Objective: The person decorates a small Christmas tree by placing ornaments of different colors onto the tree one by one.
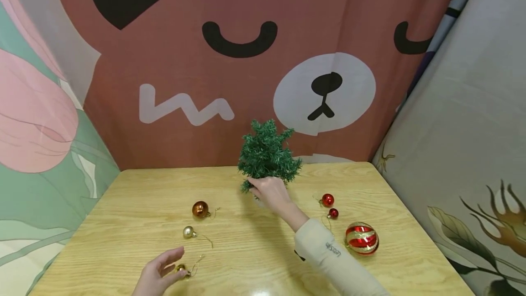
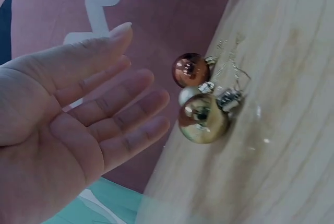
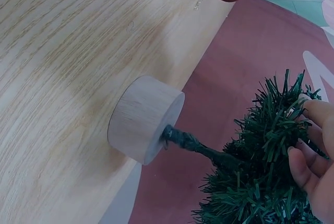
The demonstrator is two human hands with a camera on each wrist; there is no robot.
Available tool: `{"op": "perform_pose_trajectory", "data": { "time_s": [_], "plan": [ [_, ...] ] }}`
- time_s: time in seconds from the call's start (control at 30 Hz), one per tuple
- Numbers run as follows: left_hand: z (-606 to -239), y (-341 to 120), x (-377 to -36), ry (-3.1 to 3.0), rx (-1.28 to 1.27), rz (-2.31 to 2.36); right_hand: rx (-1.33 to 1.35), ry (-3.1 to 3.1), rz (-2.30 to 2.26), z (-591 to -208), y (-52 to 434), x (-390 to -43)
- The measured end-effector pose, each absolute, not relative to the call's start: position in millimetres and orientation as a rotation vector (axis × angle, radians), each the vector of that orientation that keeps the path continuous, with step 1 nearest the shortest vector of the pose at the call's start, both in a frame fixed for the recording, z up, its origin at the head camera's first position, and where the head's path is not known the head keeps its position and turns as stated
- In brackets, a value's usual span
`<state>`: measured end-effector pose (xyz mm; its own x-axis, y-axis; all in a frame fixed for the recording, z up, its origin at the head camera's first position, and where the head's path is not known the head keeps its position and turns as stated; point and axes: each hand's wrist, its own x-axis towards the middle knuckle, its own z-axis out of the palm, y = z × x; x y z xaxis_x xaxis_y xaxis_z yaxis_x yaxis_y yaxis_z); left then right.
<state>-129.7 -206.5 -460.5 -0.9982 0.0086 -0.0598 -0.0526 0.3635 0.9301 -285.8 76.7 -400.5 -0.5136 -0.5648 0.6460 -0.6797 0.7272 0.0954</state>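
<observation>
Your right hand (image 1: 269, 192), fingers pinching the tree (image 1: 267, 152); left of the tree, your left hand (image 1: 158, 269), fingers wide, gold bauble (image 2: 202, 119) beside

On our table (image 1: 144, 188) we have the tree (image 1: 269, 152) toward the far edge, before the back curtain (image 1: 172, 145), with the right hand (image 1: 272, 193) at its lower branches. Left of it, running toward us, lie a rear bauble (image 1: 200, 209), a middle bauble (image 1: 188, 232) and a front bauble (image 1: 181, 268), the left hand (image 1: 158, 272) just left of the last. Right of it we find a far bauble (image 1: 328, 200), a second bauble (image 1: 333, 214) just before that, and a ball (image 1: 362, 238) nearer us.
</observation>
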Motion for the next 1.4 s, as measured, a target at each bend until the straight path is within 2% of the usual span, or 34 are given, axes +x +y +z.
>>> {"op": "perform_pose_trajectory", "data": {
  "time_s": [0.77, 1.4],
  "plan": [
    [-487, -206, -142, 2.693, -0.061, 1.458, 0.94, -2.282, 0.15, -399, 78, -284],
    [-483, -199, -148, 2.85, -0.048, 1.265, 0.975, -2.27, 0.198, -399, 79, -287]
  ]
}}
